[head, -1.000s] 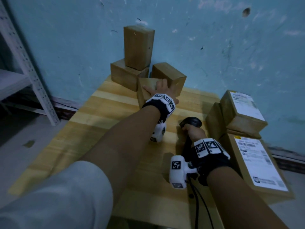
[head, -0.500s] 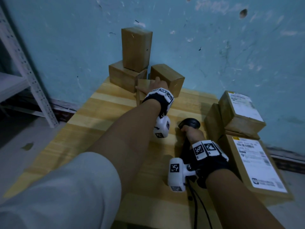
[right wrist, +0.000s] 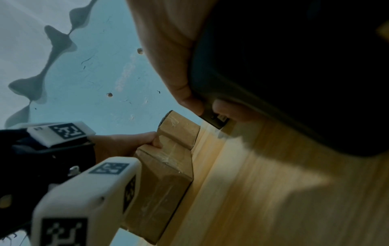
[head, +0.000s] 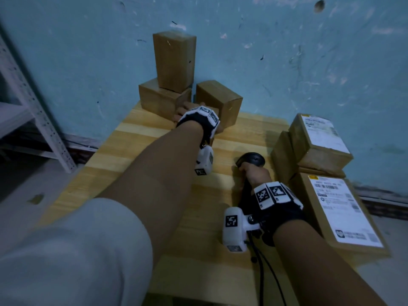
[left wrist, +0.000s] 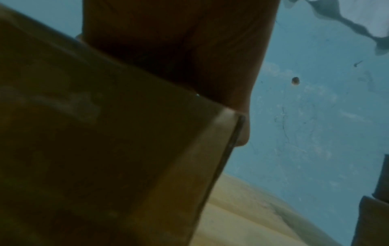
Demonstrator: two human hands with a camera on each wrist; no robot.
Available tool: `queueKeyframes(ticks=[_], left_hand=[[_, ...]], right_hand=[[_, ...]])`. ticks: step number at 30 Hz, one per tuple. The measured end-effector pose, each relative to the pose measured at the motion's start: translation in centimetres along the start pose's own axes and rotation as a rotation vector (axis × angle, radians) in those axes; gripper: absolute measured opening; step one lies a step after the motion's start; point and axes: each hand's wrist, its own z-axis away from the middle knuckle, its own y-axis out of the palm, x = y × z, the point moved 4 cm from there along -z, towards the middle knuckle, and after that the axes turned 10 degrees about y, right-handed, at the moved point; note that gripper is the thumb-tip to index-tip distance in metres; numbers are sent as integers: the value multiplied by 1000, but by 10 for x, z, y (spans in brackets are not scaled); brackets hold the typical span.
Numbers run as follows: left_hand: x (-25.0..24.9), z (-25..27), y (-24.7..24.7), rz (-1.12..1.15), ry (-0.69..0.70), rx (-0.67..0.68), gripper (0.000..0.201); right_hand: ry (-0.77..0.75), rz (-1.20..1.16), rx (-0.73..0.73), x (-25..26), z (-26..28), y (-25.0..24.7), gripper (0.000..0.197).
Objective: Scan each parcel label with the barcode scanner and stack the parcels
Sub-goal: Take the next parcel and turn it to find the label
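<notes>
Cardboard parcel gripped by left hand, right hand clutching upright scanner.

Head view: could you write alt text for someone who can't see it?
A person's left hand grips a small cardboard parcel at the far end of a wooden table, while the right hand holds a black barcode scanner. Labelled parcels are stacked at the right.
</notes>
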Motion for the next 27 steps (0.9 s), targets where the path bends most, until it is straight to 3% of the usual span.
queueKeyframes(ticks=[3,5,10,14,17,21,27], left_hand=[[-14,57,-17,-104,50,62,85],[-16,68,-20,-186,75,117,73],[2,78,-22,-175,-11,92,106],[3,102,-27,-200,43,131,99],[11,116,-20,-164,16,134,112],[15,144,-22,-109,-1,79,108],[23,183,-18,-116,-17,119,109]], right_hand=[[-16,24,-7,0,-1,0,58],[-13,20,-10,-1,-1,-1,58],[19,-6,-14,-1,1,0,63],[34,-2,-27,2,7,1,63],[18,52,-49,2,13,0,59],[20,65,-75,3,22,0,57],[-10,105,-84,3,28,1,55]])
